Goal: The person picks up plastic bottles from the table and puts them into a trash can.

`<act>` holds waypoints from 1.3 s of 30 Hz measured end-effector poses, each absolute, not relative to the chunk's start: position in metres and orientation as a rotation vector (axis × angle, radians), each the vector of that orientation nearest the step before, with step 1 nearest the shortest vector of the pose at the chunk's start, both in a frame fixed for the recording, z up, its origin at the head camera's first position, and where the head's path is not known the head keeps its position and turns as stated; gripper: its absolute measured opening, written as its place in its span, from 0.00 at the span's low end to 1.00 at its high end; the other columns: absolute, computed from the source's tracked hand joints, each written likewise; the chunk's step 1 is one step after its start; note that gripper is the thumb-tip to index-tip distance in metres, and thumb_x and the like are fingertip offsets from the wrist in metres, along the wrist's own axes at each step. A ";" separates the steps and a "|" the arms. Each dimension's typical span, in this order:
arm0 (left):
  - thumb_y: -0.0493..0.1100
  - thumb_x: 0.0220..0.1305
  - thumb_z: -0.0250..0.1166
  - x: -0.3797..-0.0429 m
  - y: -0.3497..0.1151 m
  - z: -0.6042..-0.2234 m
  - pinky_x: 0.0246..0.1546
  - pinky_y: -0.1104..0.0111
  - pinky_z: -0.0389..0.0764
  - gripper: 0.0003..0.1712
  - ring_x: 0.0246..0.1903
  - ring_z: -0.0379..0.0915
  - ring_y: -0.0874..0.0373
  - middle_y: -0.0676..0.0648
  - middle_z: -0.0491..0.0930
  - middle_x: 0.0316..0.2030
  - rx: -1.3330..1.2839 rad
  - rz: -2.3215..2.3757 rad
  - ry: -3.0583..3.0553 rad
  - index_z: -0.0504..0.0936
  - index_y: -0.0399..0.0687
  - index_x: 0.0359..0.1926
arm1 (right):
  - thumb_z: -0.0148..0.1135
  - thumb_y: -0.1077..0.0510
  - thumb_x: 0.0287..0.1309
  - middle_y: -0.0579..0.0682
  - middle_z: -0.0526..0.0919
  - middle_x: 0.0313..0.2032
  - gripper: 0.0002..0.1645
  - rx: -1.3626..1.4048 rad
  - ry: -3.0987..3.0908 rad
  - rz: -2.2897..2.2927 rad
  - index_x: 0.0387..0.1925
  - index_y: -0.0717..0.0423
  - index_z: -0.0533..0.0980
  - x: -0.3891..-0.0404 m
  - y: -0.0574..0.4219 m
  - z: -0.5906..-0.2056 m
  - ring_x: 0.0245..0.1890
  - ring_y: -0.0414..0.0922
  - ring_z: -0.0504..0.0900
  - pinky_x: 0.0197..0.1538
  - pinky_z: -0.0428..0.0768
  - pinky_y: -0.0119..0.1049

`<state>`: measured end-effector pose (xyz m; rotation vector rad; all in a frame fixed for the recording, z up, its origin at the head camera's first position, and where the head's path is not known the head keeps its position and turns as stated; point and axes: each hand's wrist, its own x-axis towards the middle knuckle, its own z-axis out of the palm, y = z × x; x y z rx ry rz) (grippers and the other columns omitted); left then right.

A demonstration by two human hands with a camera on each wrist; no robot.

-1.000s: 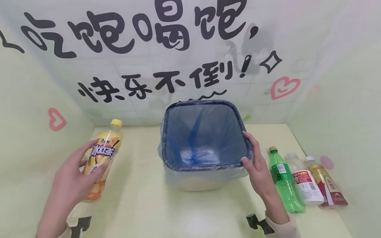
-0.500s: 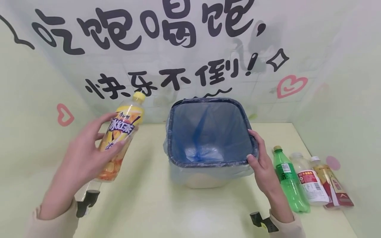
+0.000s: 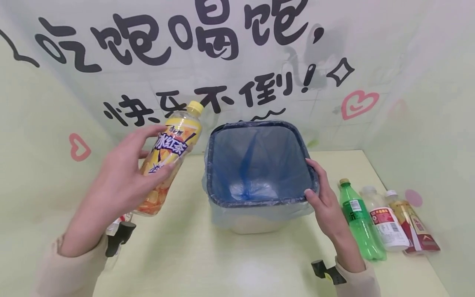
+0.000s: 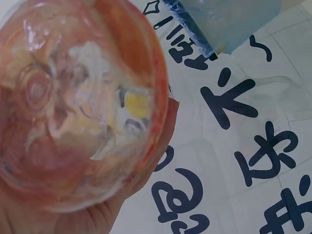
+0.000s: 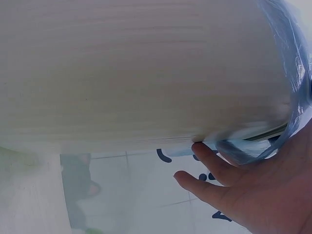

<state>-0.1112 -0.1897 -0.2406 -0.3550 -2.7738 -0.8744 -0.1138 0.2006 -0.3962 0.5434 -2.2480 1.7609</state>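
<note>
In the head view, my left hand grips a yellow-capped iced tea bottle with a yellow and orange label, tilted with its cap up and to the right. The left wrist view looks onto the underside of that bottle. Right of it stands a trash bin lined with a translucent blue bag, its mouth tilted toward me. My right hand holds the bin's right rim, thumb on the near corner. In the right wrist view, fingers spread beside the bin's pale wall.
On the right of the table lie a green bottle, a white bottle with a red label and a gold and red bottle. Another clear bottle is partly hidden under my left wrist. A wall with black lettering rises behind.
My left hand has lifted the iced tea bottle off the left side and carried it up and right, closer to the bin. The right hand stays on the rim.
</note>
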 end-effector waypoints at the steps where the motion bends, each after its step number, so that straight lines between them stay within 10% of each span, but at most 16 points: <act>1: 0.42 0.60 0.72 -0.112 -0.189 -0.241 0.35 0.47 0.83 0.44 0.51 0.76 0.35 0.43 0.67 0.65 -0.361 -0.872 -2.777 0.62 0.62 0.73 | 0.48 0.59 0.72 0.48 0.55 0.75 0.34 0.544 -2.247 1.765 0.76 0.45 0.54 -0.114 0.201 -0.396 0.72 0.51 0.56 0.68 0.57 0.28; 39: 0.46 0.58 0.73 -0.137 -0.131 -0.237 0.34 0.56 0.83 0.39 0.48 0.81 0.45 0.52 0.71 0.63 -0.523 -0.898 -2.784 0.68 0.65 0.69 | 0.50 0.58 0.71 0.52 0.58 0.73 0.36 0.530 -2.240 1.770 0.76 0.39 0.53 -0.117 0.202 -0.406 0.68 0.51 0.62 0.63 0.62 0.28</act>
